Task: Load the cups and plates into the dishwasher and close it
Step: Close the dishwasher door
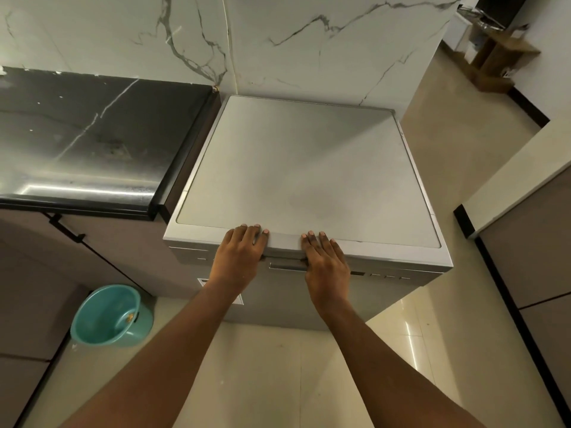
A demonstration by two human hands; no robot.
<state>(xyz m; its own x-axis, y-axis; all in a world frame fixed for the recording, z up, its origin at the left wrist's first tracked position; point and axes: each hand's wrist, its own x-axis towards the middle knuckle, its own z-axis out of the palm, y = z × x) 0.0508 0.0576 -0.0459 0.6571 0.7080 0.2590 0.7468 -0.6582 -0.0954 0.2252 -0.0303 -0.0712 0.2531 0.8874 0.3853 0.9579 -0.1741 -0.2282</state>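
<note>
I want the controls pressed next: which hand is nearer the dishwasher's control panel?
The right hand: the control panel sits just to its right, while the left hand rests farther along the dishwasher edge.

The dishwasher (302, 168) top beneath my left hand (238, 257) and right hand (324, 264) looks like smooth, matt grey metal, faintly brushed. On the left, the counter (92, 134) is polished black stone, glossy and white-veined. The far wall (309, 41) is shiny white marble. The floor tiles (417, 335) are glossy cream. The near-left bucket (102, 316) is smooth teal plastic.
</note>
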